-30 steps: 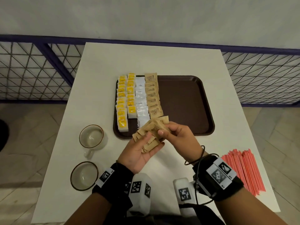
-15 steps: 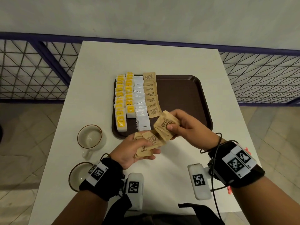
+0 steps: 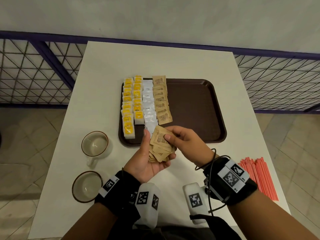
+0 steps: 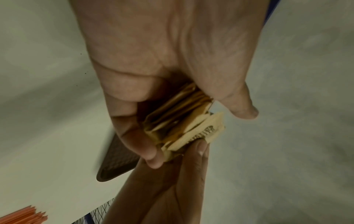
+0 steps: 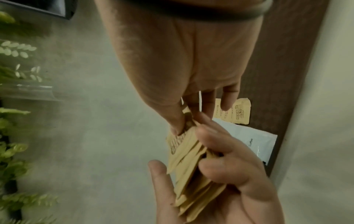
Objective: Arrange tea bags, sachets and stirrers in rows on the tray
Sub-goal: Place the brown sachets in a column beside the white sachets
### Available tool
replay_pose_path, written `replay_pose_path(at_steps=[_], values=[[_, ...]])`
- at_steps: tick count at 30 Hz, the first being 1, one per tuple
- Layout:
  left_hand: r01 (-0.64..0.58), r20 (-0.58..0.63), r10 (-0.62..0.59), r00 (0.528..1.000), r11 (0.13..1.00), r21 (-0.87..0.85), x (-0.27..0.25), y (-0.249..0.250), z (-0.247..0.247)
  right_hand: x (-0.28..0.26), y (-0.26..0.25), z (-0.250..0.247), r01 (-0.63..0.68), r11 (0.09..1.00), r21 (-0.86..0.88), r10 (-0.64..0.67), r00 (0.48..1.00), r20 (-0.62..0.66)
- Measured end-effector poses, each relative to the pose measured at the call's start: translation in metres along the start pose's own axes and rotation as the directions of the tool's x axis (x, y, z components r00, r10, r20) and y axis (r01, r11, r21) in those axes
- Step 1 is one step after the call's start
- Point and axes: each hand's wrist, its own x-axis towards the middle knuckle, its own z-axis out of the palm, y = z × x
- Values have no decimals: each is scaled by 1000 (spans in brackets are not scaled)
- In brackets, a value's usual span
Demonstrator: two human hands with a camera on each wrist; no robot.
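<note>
Head view: left hand (image 3: 149, 160) cups a stack of brown sugar sachets (image 3: 160, 153) just before the tray (image 3: 194, 108); right hand (image 3: 183, 141) pinches the top sachet (image 3: 160, 136), tilted, long axis running away from the person. Rows run likewise. Cups (image 3: 94, 143) left, red stirrers (image 3: 258, 177) right.

Left wrist: stack (image 4: 180, 116) edge-on.

Right wrist: thumb on top sachet (image 5: 179, 141).
</note>
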Motion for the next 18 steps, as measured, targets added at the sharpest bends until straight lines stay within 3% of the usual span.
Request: replay_pose_path(at_steps=[6, 14, 18], values=[[48, -25, -49, 998, 998, -49, -1, 3, 0, -3, -2, -3, -25, 994, -107, 41, 989, 145], [51, 3, -51, 999, 998, -36, -1, 4, -6, -5, -2, -2, 115, 986, -123, -124, 990, -68], [29, -29, -31, 999, 996, -86, 1, 5, -9, -7, -8, -4, 89, 994, -58, -93, 993, -74]])
